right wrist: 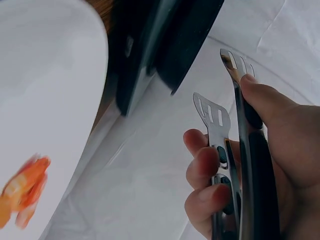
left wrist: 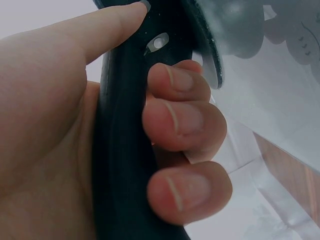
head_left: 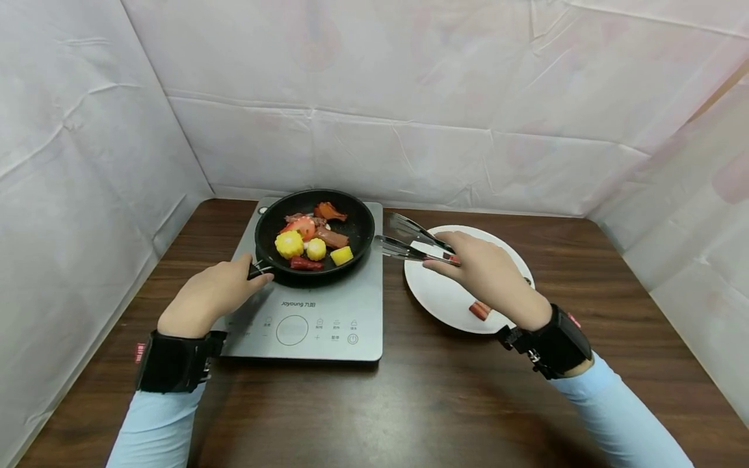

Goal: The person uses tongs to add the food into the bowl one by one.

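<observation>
My left hand (head_left: 210, 296) grips the black handle (left wrist: 122, 150) of a frying pan (head_left: 359, 227), fingers curled round it in the left wrist view. In the pan lie several yellow corn pieces (head_left: 289, 244), a tomato slice (head_left: 304, 226), a brown sausage-like piece (head_left: 332, 237) and a dark red piece (head_left: 306, 264). My right hand (head_left: 488, 270) holds metal tongs (right wrist: 247, 170), their arms apart and nothing between the slotted tips. These tips point left toward the pan's rim, over the edge of a white plate (head_left: 430, 296). Reddish-brown sausage-like pieces (head_left: 480, 310) lie on the plate, partly hidden by the hand.
Under the pan is a silver induction cooktop (head_left: 351, 302) with printed controls along its front. The plate stands to its right on the dark wooden table (head_left: 351, 416). White sheeting (head_left: 380, 156) hangs behind the table and at both sides.
</observation>
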Demonstrator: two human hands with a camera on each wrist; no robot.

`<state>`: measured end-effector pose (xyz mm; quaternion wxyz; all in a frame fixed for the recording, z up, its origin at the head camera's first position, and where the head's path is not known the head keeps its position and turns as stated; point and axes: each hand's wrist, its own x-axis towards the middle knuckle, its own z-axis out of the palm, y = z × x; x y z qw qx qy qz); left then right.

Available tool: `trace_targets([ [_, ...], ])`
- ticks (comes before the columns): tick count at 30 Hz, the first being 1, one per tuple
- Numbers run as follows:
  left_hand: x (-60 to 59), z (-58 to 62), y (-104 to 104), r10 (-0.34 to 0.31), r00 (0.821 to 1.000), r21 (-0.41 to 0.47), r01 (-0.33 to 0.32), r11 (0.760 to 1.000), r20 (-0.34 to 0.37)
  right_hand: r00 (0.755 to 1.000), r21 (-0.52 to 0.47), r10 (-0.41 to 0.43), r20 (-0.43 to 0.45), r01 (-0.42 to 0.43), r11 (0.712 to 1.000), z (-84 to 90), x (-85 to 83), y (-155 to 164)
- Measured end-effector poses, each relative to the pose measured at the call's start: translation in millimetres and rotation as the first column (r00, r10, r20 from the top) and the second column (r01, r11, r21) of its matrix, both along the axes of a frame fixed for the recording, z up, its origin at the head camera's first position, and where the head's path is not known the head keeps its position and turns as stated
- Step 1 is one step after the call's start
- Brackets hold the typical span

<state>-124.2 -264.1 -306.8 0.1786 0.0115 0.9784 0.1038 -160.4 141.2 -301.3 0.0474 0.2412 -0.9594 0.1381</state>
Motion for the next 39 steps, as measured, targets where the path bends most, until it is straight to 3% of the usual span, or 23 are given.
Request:
trace_targets([
  [11,-1.3,-0.8,0,-0.007,1.0,-0.01,0.007,1.0,0.001,0.99,0.106,-0.128,0.057,0.121,0.987,-5.7,13.9,56],
  [24,-1.7,-2.5,-1,0.001,1.0,-0.016,0.0,1.0,0.007,0.962,0.199,-0.251,0.108,0.226,0.954,-21.9,38.8,131],
  [33,-1.2,-4.5,-3,0.002,1.0,-0.01,-0.002,1.0,-0.011,0.957,0.226,-0.264,0.123,0.232,0.946,-28.5,50.9,153],
  [39,-1.9,-3.6,-1,-0.001,1.0,-0.015,0.001,1.0,-0.005,0.945,0.247,-0.296,0.139,0.256,0.934,-28.6,50.5,164],
])
